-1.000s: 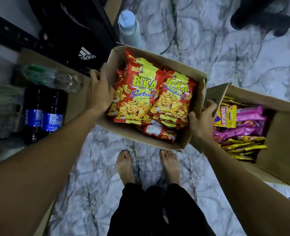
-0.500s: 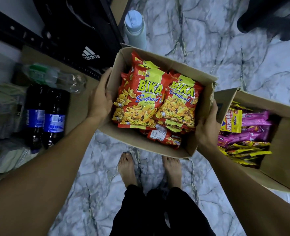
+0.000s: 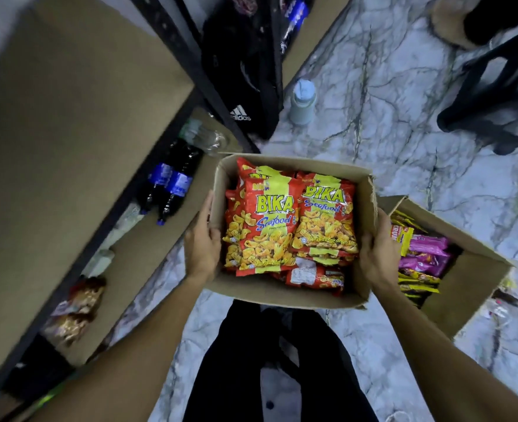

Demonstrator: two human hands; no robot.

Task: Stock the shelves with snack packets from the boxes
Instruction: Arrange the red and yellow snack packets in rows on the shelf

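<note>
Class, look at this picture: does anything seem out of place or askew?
A clear bottle lies on its side on the lower shelf. In the box, one near-end packet shows its back; the top ones face up.

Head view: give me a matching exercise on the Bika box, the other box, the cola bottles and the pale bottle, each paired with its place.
1. Bika box
2. second box
3. cola bottles
4. pale bottle

A. on the floor beside the black bag
B. on the shelf
C. gripped by left hand and right hand
D. on the floor, with pink and yellow packets inside

Pairs: 1-C, 2-D, 3-B, 4-A
</note>
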